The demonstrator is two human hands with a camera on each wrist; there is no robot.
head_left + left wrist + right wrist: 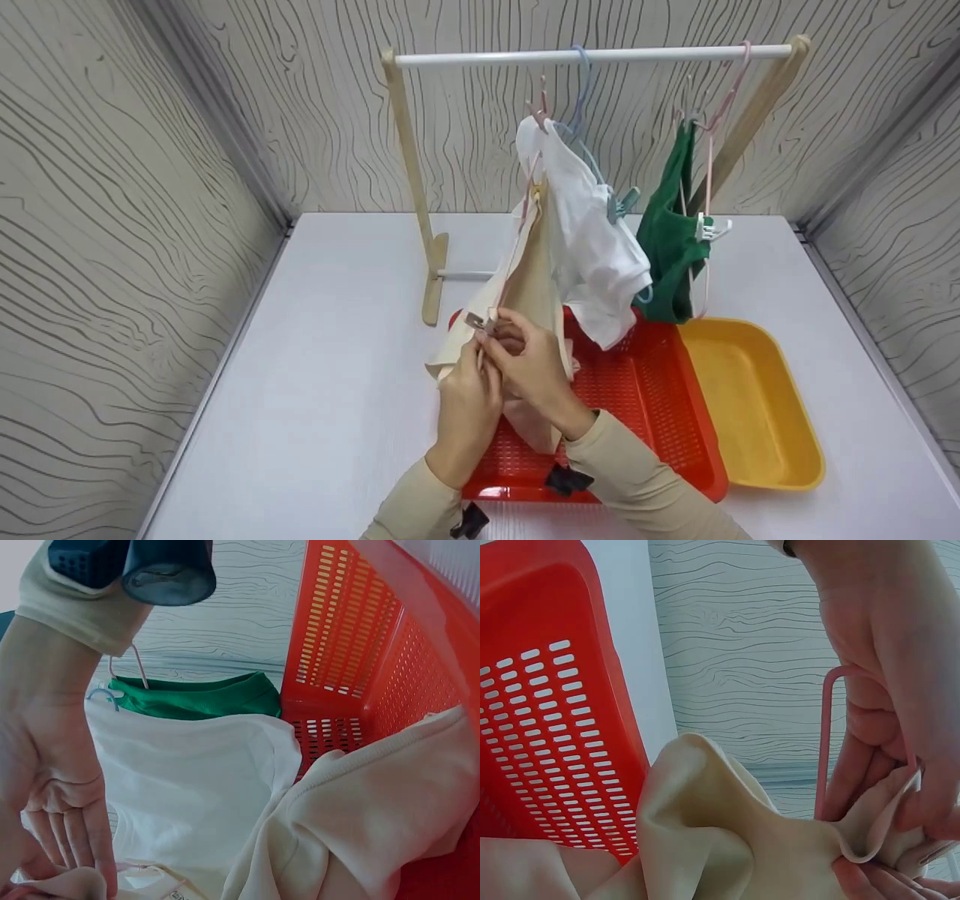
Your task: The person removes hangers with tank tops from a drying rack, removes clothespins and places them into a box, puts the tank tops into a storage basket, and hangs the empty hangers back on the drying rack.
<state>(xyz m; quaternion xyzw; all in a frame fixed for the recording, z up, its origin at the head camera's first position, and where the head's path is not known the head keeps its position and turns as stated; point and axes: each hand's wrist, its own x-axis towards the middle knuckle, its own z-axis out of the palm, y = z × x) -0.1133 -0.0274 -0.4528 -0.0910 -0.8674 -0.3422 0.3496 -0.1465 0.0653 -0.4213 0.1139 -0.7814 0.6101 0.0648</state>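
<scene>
A cream garment hangs over a pink hanger, its far end held by a yellow clothespin. At the near end of the hanger, my left hand pinches the garment's edge. My right hand meets it there, thumb and finger on a greyish clothespin at the cloth's edge. In the right wrist view the cloth folds round the hanger's end between the fingers of both hands. The lower part of the garment droops over the red basket.
A white garment on a blue hanger and a green one on a pink hanger hang from the rack's white rail. Blue-green and white clothespins grip them. A yellow tub stands right of the basket.
</scene>
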